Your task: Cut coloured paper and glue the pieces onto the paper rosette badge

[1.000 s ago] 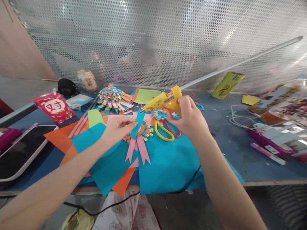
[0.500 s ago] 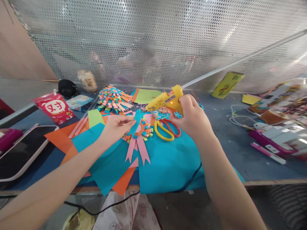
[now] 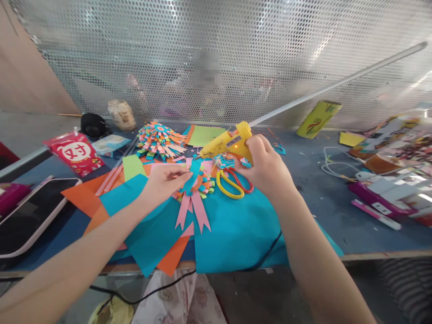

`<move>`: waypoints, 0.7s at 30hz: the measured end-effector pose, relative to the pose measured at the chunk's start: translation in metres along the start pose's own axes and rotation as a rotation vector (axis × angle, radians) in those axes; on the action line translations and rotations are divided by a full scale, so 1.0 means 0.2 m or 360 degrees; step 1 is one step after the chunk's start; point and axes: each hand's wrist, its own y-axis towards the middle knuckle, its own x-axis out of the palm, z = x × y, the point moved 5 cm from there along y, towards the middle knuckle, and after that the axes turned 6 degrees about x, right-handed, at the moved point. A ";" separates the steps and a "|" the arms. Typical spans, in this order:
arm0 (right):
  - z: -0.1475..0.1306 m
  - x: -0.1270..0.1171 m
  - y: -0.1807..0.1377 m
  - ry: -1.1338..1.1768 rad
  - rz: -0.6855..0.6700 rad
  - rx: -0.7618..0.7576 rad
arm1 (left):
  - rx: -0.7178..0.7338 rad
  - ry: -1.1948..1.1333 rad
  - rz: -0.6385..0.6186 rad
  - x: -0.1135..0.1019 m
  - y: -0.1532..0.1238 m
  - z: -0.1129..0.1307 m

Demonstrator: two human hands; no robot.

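Note:
My right hand (image 3: 266,168) grips a yellow glue gun (image 3: 226,141) whose nozzle points left, just above a blue paper strip (image 3: 192,175). My left hand (image 3: 165,180) pinches that strip over a paper rosette (image 3: 199,182) with pink ribbon tails (image 3: 194,211). The rosette lies on blue paper sheets (image 3: 236,229). The gun's small light glows orange.
Yellow-and-red scissors (image 3: 231,184) lie just right of the rosette. A bigger multicoloured paper flower (image 3: 158,139) sits behind. A tablet (image 3: 30,213) and red packet (image 3: 76,153) are at the left, pens and clutter (image 3: 388,198) at the right. A perforated metal screen (image 3: 216,58) backs the table.
The glue gun drifted right and up half a second ago, then came back left and down toward the strip. My left hand has stayed on the strip.

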 end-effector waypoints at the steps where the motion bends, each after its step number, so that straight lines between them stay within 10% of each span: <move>1: 0.00 0.00 0.00 -0.0007 -0.0003 0.0007 | 0.0009 0.0015 -0.0001 0.00 0.00 0.01; 21: 0.03 -0.01 0.00 -0.0114 0.0035 -0.0030 | -0.0151 -0.0179 0.0261 -0.04 0.00 -0.03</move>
